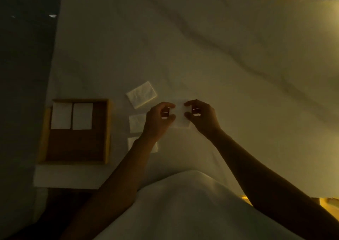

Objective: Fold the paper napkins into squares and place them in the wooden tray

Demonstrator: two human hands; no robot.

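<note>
A white paper napkin lies on the white cloth at the middle. My left hand pinches its left edge and my right hand pinches its right edge, thumbs and fingers closed on the paper. At the left stands the wooden tray with two folded white napkins side by side in its far half. Another napkin lies just beyond my left hand. Two more napkins lie partly hidden under my left wrist.
The white cloth is wrinkled, with long creases toward the right. Its left edge drops off to dark floor beside the tray. My white-clad lap fills the near middle. The light is dim and yellowish.
</note>
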